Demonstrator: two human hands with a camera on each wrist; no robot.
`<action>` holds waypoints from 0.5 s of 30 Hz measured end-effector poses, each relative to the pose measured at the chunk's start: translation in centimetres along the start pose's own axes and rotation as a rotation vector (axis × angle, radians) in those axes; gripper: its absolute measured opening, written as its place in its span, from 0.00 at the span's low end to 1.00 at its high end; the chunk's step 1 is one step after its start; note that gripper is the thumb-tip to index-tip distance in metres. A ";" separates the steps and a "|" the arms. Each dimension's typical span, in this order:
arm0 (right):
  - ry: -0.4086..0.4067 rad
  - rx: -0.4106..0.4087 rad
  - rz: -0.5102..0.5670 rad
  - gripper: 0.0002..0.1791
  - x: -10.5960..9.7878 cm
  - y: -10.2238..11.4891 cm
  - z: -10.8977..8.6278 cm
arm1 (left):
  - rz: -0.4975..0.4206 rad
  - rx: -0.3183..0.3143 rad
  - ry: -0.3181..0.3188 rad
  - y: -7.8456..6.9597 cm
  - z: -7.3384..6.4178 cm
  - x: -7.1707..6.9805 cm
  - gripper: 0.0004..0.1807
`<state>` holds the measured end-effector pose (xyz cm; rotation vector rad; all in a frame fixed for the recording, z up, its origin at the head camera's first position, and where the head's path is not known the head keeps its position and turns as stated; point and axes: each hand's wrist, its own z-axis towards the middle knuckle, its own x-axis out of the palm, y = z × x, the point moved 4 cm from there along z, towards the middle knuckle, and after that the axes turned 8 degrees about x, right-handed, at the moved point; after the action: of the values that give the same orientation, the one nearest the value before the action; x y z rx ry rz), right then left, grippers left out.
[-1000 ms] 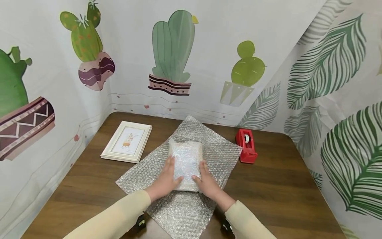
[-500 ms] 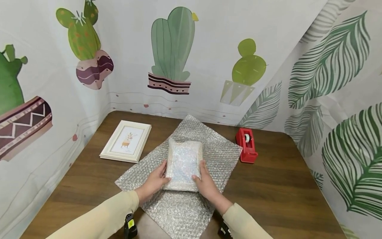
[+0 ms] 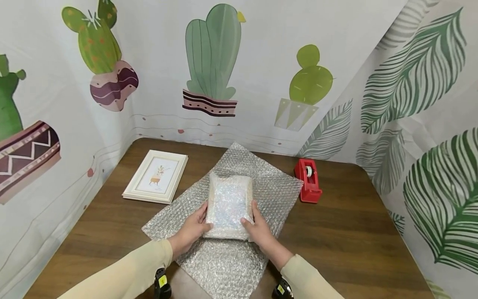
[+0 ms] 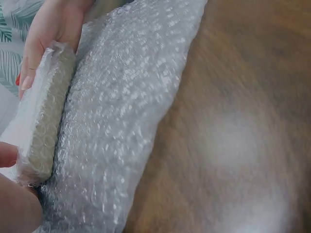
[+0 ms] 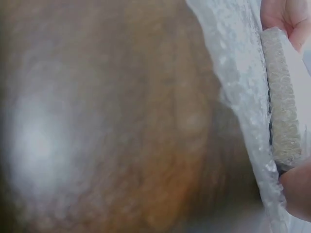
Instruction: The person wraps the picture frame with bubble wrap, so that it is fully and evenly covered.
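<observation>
A flat rectangular package (image 3: 229, 203) wrapped in bubble wrap lies on a larger sheet of bubble wrap (image 3: 228, 265), which is turned cornerwise on the table. My left hand (image 3: 190, 228) holds the package's left side near its lower corner, thumb on top. Opposite it, my right hand (image 3: 261, 230) grips the right edge, its thumb also over the upper face. In the left wrist view, the side of the package (image 4: 48, 116) shows as a thick pale edge under the bubbles. The right wrist view shows the same kind of edge on the package (image 5: 285, 107). The fingers beneath are hidden.
To the left of the sheet, a white picture frame (image 3: 156, 176) with a small plant drawing lies flat. A red tape dispenser (image 3: 309, 181) stands by the sheet's right corner. Patterned cloth (image 3: 257, 74) hangs behind the wooden table (image 3: 347, 232).
My left hand has slid left and down from the package's upper face to its lower left edge. The right hand has stayed nearly in place. The view has shifted slightly.
</observation>
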<state>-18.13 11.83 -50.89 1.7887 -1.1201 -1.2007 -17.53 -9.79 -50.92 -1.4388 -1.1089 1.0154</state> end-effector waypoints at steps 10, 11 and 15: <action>-0.014 -0.047 0.013 0.42 0.0 0.5 -0.3 | 0.015 -0.004 -0.018 -1.0 -0.3 0.1 0.47; -0.024 -0.052 0.006 0.42 -0.2 0.7 -0.4 | 0.015 -0.002 -0.015 -1.2 -0.2 0.2 0.47; -0.052 -0.074 0.018 0.42 -1.2 1.9 -0.7 | 0.031 0.013 0.010 -2.5 0.2 0.4 0.47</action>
<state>-18.18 12.24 -48.57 1.6970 -1.1046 -1.2679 -17.90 -9.16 -48.49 -1.4536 -1.0739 1.0338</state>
